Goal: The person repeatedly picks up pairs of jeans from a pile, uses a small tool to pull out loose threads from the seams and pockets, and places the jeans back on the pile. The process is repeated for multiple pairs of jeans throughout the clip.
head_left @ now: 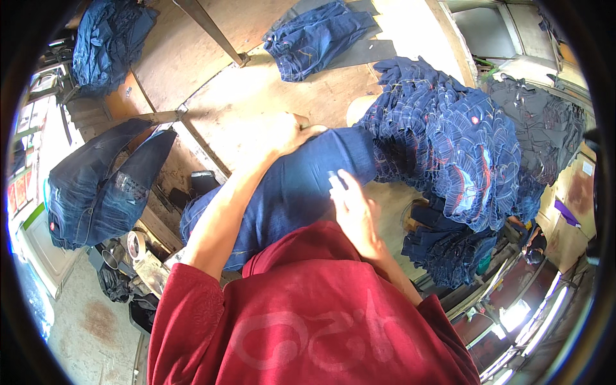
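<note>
A pair of blue denim jeans lies across in front of me, with a smooth, lighter leg panel facing up. At its far edge, my left hand is closed on the cloth; bright light washes out part of the fingers. My right hand is over the near right part of the same leg, blurred by motion. Between its fingertips shows a small pale thing, too smeared to name. The right end of the jeans meets a big heap of bundled denim.
Dark trousers are piled beyond the heap. Folded jeans lie at the far side of the wooden table; a metal post stands there. More jeans hang at left, near a tape roll. Denim is heaped far left.
</note>
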Available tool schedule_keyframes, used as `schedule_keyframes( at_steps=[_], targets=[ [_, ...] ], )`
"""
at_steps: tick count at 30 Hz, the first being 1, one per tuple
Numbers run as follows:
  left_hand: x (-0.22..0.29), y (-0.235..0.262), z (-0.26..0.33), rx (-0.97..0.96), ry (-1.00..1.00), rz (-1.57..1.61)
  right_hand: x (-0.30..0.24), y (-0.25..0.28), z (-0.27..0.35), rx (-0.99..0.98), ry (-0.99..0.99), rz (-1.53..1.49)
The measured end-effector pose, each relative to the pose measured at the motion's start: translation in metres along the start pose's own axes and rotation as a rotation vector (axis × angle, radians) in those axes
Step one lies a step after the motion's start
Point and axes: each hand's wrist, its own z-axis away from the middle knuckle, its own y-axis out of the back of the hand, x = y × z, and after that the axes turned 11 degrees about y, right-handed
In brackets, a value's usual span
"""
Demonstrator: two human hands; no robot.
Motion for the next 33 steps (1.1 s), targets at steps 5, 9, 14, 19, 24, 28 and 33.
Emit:
schedule_keyframes(
  at_steps=[5,9,14,19,24,28,33],
  targets=[
    [0.005,0.011,0.096,0.509,-0.124,0.173,0.025,0.012,-0.018,0.281,0.228,0.018],
    [0.012,-0.037,0.174,0.608,-0.232,-0.110,0.044,-0.012,-0.025,0.162,0.337,0.082],
    [-0.002,-0.073,0.177,0.653,-0.125,-0.062,0.058,-0.024,-0.028,0.182,0.523,0.295],
    [-0.007,-0.060,0.183,0.707,-0.136,-0.068,0.069,0.006,-0.032,0.154,0.428,0.315],
    [0.040,-0.050,0.204,0.736,-0.019,0.112,0.065,0.006,-0.022,0.116,0.310,0.008],
    [0.091,-0.060,0.188,0.224,0.494,1.027,0.062,0.005,-0.015,0.100,0.186,-0.213],
    [0.102,-0.070,0.175,0.030,0.633,1.623,0.044,0.018,-0.018,0.080,0.013,-0.481]
  ],
)
